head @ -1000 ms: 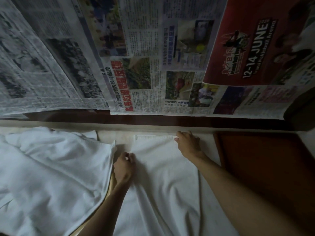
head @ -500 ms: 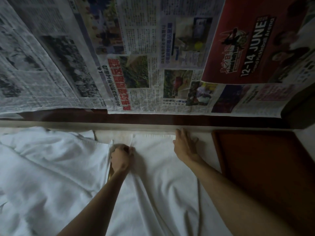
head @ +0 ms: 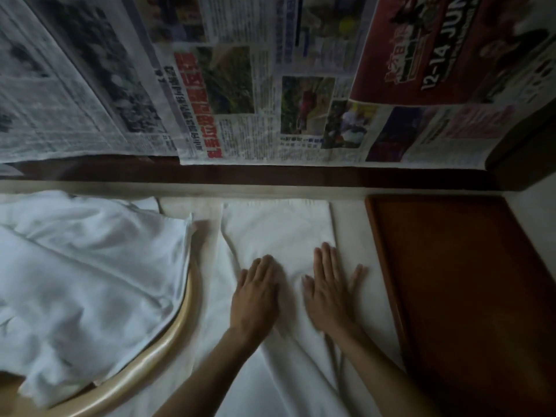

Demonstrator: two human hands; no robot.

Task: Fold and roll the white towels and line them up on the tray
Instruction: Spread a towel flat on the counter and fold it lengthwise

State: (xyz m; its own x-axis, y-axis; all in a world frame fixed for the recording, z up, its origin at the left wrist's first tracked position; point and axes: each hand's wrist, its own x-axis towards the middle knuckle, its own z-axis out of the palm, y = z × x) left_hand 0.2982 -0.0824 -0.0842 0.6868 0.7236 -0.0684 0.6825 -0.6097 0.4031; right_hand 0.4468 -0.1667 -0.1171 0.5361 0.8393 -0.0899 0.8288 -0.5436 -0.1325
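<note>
Towel point(head: 279, 227): white woven cloth, matt, soft, lightly creased near its near end. Heap of towels point(head: 90, 266) left of it: same white cloth, matt, heavily rumpled. Basket rim point(head: 168, 335) under the heap: pale, smooth, with a slight sheen; material cannot be told. Tray point(head: 469, 281) right of the towel: reddish-brown wood-look surface, smooth, satin. Newspaper sheets point(head: 228, 94) beyond the towel: thin printed paper, matt, wrinkled.

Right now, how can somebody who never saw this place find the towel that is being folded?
Start at the brown tray on the right. Just left of it a white towel lies flat, with both hands, left and right, pressed on it. The other white cloth, further left, is a crumpled heap.
</note>
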